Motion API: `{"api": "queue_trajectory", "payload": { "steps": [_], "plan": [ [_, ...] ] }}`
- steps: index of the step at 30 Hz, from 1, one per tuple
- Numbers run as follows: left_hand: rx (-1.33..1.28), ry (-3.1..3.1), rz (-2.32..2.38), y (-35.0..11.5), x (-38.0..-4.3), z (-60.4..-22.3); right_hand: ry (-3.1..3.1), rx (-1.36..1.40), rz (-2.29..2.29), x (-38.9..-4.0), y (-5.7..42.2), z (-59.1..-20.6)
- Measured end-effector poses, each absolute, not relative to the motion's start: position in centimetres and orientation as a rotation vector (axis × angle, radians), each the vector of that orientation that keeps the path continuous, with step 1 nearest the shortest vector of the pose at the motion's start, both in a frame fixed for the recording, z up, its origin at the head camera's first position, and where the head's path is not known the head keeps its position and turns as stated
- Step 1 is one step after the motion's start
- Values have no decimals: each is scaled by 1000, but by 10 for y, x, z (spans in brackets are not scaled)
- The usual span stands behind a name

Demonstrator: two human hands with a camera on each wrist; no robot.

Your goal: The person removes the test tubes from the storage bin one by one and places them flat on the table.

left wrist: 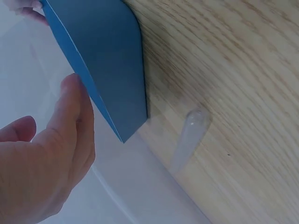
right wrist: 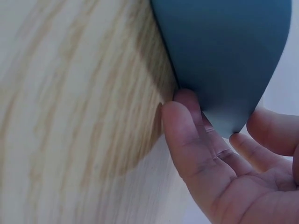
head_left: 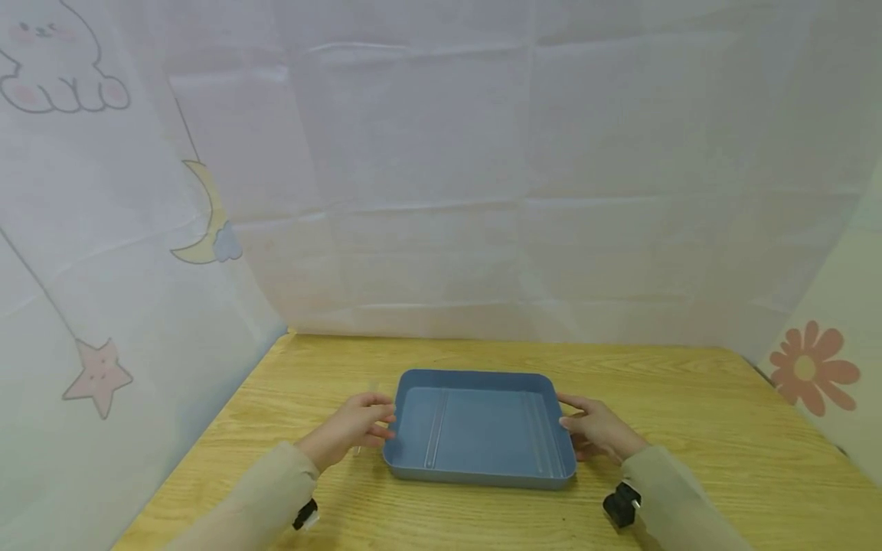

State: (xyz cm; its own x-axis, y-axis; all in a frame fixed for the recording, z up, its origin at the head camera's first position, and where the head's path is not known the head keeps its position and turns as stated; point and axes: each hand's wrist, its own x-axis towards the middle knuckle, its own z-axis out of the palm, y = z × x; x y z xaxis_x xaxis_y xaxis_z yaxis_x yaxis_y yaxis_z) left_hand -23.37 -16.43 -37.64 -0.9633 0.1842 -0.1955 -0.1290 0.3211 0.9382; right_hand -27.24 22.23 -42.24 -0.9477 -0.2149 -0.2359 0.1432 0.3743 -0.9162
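Note:
A shallow blue tray (head_left: 485,480) lies on the wooden table, with clear narrow tubes (head_left: 436,428) lengthwise inside, near its left and right ends. At its left wall, my left hand (head_left: 354,427) has loosely bent fingers, fingertips right at the rim, thumb apart in the left wrist view. My right hand (head_left: 601,430) holds the opposite side: the thumb is at the rim, while fingers (right wrist: 180,123) reach the wall and bottom edge. A clear round-ended tube (left wrist: 190,135) lies outside the tray on the left, mostly hidden behind the left hand in the head view.
The wooden table (head_left: 696,428) extends around the tray. Pale printed sheets (head_left: 427,168) hang behind it and along both sides. Each wrist bears a small black device (head_left: 622,503) at the sleeve.

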Motion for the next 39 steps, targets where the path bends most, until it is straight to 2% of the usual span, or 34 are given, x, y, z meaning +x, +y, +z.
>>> {"api": "queue_trajectory", "payload": {
  "steps": [39],
  "plan": [
    [-59,2273,1547,-118,-264,-383,2343,-48,-1565,-274,221,-422]
  ]
}}
